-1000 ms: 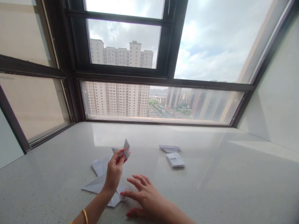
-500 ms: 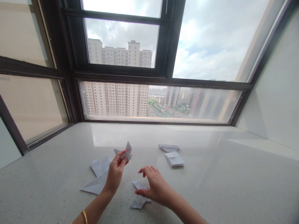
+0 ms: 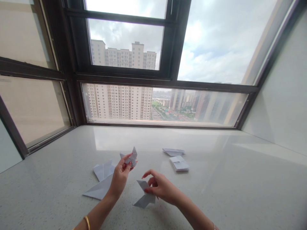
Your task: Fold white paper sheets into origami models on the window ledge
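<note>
White folded paper piece (image 3: 145, 195) being pinched at its upper end by right hand (image 3: 160, 189), lower flap hanging just above the speckled stone table (image 3: 216, 188); thumb and forefinger closed on the sheet, other fingers loosely curled. Just beyond, left hand (image 3: 120, 179) holding up a smaller pleated paper piece (image 3: 130, 158) between fingertips, raised clear of the table, gold bangle (image 3: 86, 222) showing at the wrist. Probably best keeping both grips light and near the edges, bringing the two pieces close and lining up creases before pressing, so no fold gets crushed. Lying flat to the left, a large creased paper sheet (image 3: 102, 181), partly covered by the left forearm. Farther back, two folded paper packets (image 3: 178, 162), resting just beside each other. Beyond those, dark window frame (image 3: 168, 83) and tower blocks (image 3: 120, 99). Exact shape of either held piece staying hard to make out; right forearm running out at the bottom edge.
</note>
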`<state>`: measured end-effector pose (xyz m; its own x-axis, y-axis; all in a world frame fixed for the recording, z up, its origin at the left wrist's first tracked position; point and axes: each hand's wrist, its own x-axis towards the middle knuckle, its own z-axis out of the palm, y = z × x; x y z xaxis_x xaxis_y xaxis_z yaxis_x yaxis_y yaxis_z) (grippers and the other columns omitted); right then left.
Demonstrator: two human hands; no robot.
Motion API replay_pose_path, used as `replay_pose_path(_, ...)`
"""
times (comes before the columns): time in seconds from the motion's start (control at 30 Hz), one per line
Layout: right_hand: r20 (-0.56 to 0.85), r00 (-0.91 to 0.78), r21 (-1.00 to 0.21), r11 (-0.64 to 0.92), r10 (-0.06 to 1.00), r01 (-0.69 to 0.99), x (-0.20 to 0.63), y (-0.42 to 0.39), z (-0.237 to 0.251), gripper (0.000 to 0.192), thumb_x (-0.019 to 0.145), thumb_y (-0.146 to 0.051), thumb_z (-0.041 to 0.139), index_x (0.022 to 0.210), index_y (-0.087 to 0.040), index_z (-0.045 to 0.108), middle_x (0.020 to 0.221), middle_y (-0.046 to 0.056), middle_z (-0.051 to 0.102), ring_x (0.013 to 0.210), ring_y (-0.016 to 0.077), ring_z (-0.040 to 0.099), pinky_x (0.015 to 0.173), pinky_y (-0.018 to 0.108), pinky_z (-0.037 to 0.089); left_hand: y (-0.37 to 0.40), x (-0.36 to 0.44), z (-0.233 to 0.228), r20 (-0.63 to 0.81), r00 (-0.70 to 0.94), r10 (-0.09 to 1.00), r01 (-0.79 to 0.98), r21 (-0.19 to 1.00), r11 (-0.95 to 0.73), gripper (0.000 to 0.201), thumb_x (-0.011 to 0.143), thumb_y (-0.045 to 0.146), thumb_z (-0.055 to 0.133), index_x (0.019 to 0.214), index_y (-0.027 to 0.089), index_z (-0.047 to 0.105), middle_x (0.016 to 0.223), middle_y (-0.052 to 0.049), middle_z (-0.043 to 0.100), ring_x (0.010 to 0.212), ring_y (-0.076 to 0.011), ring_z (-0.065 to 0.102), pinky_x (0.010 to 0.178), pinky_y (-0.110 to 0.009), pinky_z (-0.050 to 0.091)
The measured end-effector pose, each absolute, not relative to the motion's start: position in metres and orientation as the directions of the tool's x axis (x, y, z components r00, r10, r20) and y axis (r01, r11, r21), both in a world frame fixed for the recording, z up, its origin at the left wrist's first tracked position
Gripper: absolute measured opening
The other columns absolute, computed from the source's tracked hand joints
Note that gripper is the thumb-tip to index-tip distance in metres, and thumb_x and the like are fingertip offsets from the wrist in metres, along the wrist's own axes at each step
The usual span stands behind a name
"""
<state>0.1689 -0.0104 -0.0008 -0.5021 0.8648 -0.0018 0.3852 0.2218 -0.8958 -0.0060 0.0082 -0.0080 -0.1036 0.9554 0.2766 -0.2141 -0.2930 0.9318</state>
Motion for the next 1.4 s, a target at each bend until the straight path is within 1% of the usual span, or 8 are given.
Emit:
replay_pose_path(0.1,0.066,-0.459,-0.982,0.141,0.886,0.13,0.168,-0.004,0.002,0.038,0.065,-0.037,0.061,0.095,-0.017,0.051,0.062,-0.002,0.057,0.044,0.0072,0.046,0.04,0.018,0.034,0.005,-0.004,-0.005,0.252,-0.041,0.967,-0.228,0.94,-0.254,0.063,0.067,0.032,0.059,0.124,0.018,0.035,0.083,-0.003,0.066,0.083,-0.02,0.061,0.082,-0.037,0.045)
replay_pose_path(0.27,0.169,-0.271,-0.979,0.128,0.948,-0.161,0.169,0.003,0.002,0.035,0.059,-0.046,0.065,0.069,-0.015,0.05,0.056,0.0,0.058,0.046,0.0119,0.055,0.045,0.025,0.043,-0.003,0.003,-0.005,0.198,0.085,0.977,-0.245,0.954,-0.172,0.086,0.069,0.03,0.059,0.133,0.025,0.001,0.065,0.004,0.064,0.066,-0.0132,0.061,0.078,-0.037,0.045)
replay_pose_path(0.47,0.112,-0.214,-0.983,0.077,0.97,-0.164,0.164,0.002,-0.002,0.039,0.055,-0.047,0.067,0.06,-0.016,0.045,0.046,-0.005,0.052,0.037,0.0098,0.051,0.034,0.019,0.033,-0.006,0.012,-0.014,0.111,0.19,0.975,-0.33,0.943,-0.043,0.108,0.064,0.034,0.066,0.128,0.024,-0.021,0.071,0.0,0.066,0.067,-0.0157,0.062,0.072,-0.038,0.047)
replay_pose_path(0.53,0.104,-0.228,-0.99,0.079,0.968,-0.119,0.162,0.0,-0.002,0.039,0.056,-0.048,0.065,0.059,-0.016,0.044,0.045,-0.005,0.052,0.033,0.0081,0.048,0.031,0.017,0.027,-0.005,0.012,-0.016,0.085,0.234,0.968,-0.342,0.94,0.0,0.106,0.063,0.034,0.067,0.131,0.023,-0.015,0.073,-0.002,0.067,0.07,-0.0169,0.062,0.073,-0.037,0.047)
replay_pose_path(0.67,0.106,-0.236,-0.994,0.098,0.966,-0.047,0.16,-0.002,-0.002,0.038,0.058,-0.049,0.063,0.06,-0.016,0.044,0.046,-0.005,0.054,0.031,0.0072,0.047,0.03,0.017,0.026,-0.003,0.011,-0.02,0.022,0.34,0.94,-0.289,0.954,0.082,0.078,0.059,0.036,0.069,0.125,0.018,0.032,0.079,-0.006,0.067,0.076,-0.0197,0.062,0.076,-0.035,0.046)
replay_pose_path(0.73,0.115,-0.225,-0.993,0.112,0.968,-0.029,0.16,-0.001,-0.004,0.038,0.058,-0.049,0.062,0.06,-0.016,0.044,0.045,-0.005,0.054,0.031,0.007,0.046,0.03,0.017,0.027,-0.002,0.01,-0.021,0.017,0.358,0.934,-0.282,0.955,0.091,0.066,0.058,0.037,0.069,0.117,0.018,0.044,0.085,-0.007,0.067,0.081,-0.0213,0.061,0.077,-0.035,0.045)
replay_pose_path(1.03,0.146,-0.206,-0.988,0.153,0.968,0.016,0.163,0.003,-0.011,0.038,0.058,-0.051,0.061,0.06,-0.017,0.045,0.048,-0.004,0.056,0.034,0.0066,0.045,0.032,0.017,0.03,0.001,0.009,-0.028,0.019,0.395,0.919,-0.334,0.934,0.124,0.081,0.056,0.035,0.071,0.125,0.018,0.032,0.089,-0.009,0.066,0.083,-0.0209,0.061,0.082,-0.036,0.043)
replay_pose_path(1.4,0.163,-0.195,-0.982,0.177,0.967,0.059,0.163,0.003,-0.014,0.038,0.061,-0.051,0.06,0.06,-0.018,0.043,0.049,-0.004,0.055,0.036,0.0074,0.046,0.033,0.018,0.033,-0.006,0.009,-0.018,0.013,0.374,0.927,-0.311,0.944,0.112,0.073,0.061,0.031,0.067,0.125,0.018,0.034,0.083,-0.007,0.066,0.084,-0.0209,0.06,0.082,-0.037,0.042)
